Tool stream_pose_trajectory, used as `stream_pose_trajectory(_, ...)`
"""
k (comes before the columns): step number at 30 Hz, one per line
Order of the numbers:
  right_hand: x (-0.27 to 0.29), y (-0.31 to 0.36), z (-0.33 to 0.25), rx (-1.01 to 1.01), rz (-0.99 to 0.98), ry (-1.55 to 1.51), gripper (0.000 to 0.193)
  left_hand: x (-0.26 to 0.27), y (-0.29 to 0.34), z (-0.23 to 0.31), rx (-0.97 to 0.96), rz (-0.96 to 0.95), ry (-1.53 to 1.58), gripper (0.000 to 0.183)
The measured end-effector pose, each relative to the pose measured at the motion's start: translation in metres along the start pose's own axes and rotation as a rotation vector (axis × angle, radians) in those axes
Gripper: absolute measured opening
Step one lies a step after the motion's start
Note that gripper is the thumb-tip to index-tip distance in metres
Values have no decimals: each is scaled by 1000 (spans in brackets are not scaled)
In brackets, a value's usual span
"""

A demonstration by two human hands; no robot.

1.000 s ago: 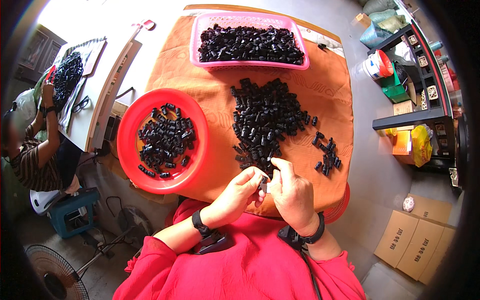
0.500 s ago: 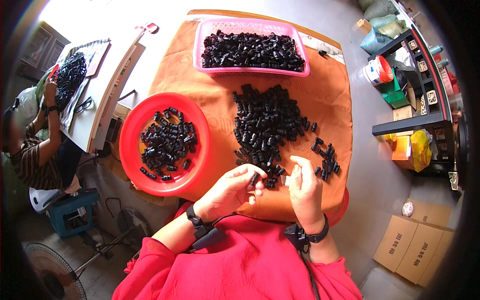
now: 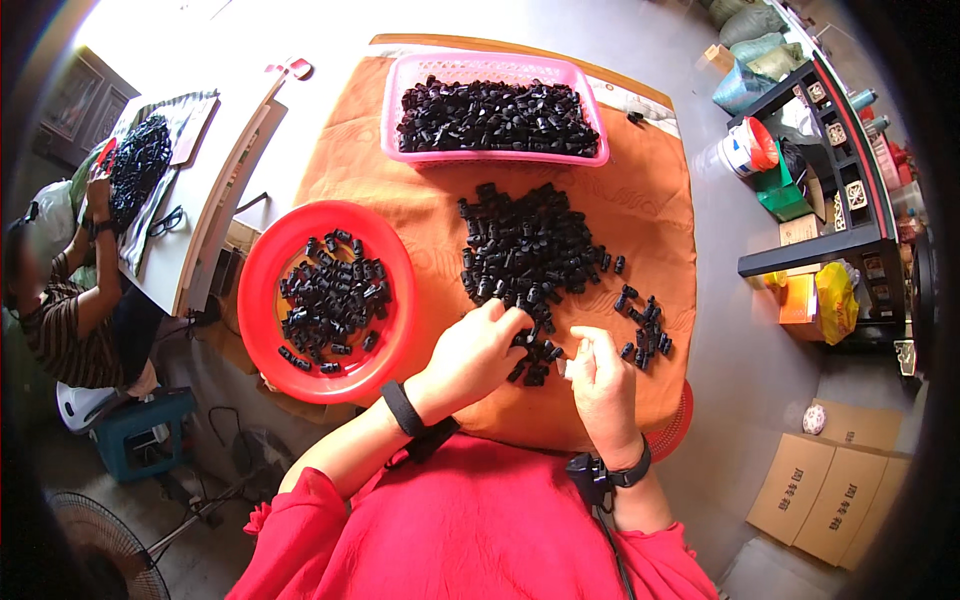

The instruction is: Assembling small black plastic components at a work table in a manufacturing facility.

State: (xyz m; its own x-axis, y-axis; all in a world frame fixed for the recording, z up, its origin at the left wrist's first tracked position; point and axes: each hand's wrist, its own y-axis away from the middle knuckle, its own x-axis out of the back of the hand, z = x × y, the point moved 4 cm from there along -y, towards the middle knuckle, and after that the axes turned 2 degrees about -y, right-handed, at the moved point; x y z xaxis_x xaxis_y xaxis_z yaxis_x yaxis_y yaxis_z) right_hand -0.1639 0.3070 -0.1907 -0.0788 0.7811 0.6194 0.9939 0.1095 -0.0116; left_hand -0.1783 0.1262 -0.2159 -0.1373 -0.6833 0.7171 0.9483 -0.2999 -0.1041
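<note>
A heap of small black cylindrical plastic parts point(image 3: 530, 245) lies on the orange cloth. My left hand point(image 3: 470, 355) is at the near left edge of this heap, palm down and fingers curled in; its fingertips are partly hidden, so what they grip cannot be made out. To its right, my right hand point(image 3: 605, 390) pinches a small whitish flat piece point(image 3: 564, 369) between thumb and fingers. A few loose black parts point(image 3: 535, 372) lie between the two hands. Further right is a smaller scatter of black parts point(image 3: 650, 335).
A red round tray point(image 3: 262, 345) with black parts stands at left. At the far side is a pink basket point(image 3: 500, 157) full of black pieces. Another person point(image 3: 75, 300) works at a white table point(image 3: 190, 235). Cardboard boxes point(image 3: 830, 495) and a dark shelf point(image 3: 815, 250) are at right.
My left hand has moved forward to the heap and turned palm down; the black part seen in its fingers before no longer shows. My right hand has barely moved. The view has shifted slightly.
</note>
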Motion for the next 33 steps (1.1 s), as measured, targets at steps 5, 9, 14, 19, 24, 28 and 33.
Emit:
stream_pose_trajectory(5,0,0,0,13,5,22,19,-16,4,-9,53,-35,-45,17)
stream_pose_trajectory(9,1,0,-2,-4,-14,-10,19,-16,10,-14,281,-113,816,23)
stream_pose_trajectory(14,4,2,-18,17,-91,-157,20,-11,22,-9,533,-354,1508,22)
stream_pose_trajectory(19,1,8,-34,95,-159,-267,22,-15,28,-4,577,-344,1747,21)
stream_pose_trajectory(24,-2,11,-35,138,-202,-186,21,-18,31,1,566,-323,1787,23)
stream_pose_trajectory(28,-3,11,-33,226,-193,-121,17,-16,31,5,560,-315,1793,23)
stream_pose_trajectory(33,0,10,-38,96,-209,-236,11,-18,35,6,594,-335,1800,21)
